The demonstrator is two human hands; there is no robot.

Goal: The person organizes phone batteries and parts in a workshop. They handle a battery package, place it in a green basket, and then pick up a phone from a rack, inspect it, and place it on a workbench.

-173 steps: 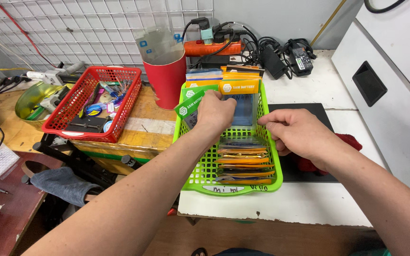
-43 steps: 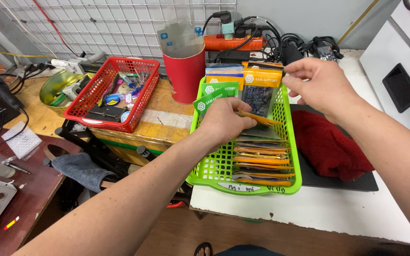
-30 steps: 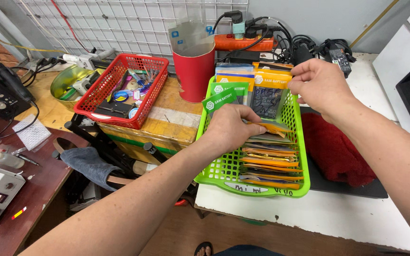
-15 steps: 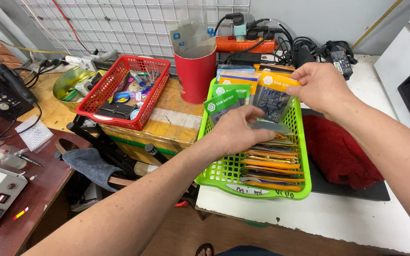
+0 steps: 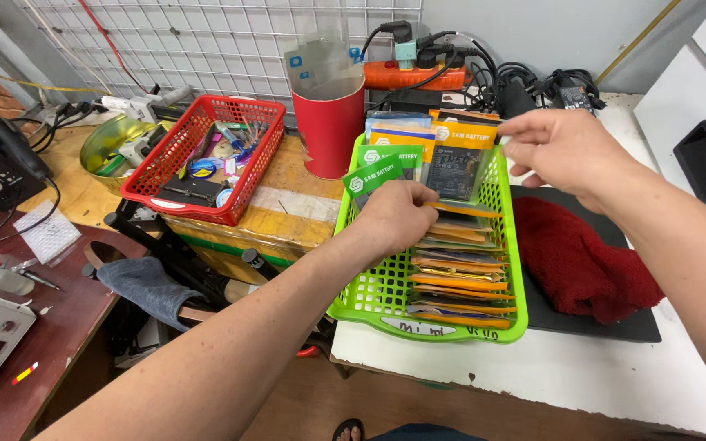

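A bright green plastic basket [image 5: 369, 298] stands on the white table edge, filled with a row of flat packets in orange, green and dark wrappers. My left hand [image 5: 394, 216] rests inside the basket, fingers pressed on the packets and holding a green-topped packet [image 5: 373, 174] forward. My right hand [image 5: 561, 147] is at the back of the basket, pinching the top edge of an orange-topped packet with a dark front [image 5: 459, 163] that stands upright. Several packets [image 5: 463, 278] lean flat in the near half of the basket.
A red cup [image 5: 328, 122] with clear sheets stands behind the basket. A red basket [image 5: 157, 196] of small tools sits left on a wooden bench. A dark red cloth [image 5: 582, 261] lies on a black mat at the right. A power strip [image 5: 414, 75] and cables lie at the back.
My right hand has shifted along the back row from a raised position down to the upright orange-topped packet. My left hand stays in the basket, pushing packets forward. The camera has moved a little closer.
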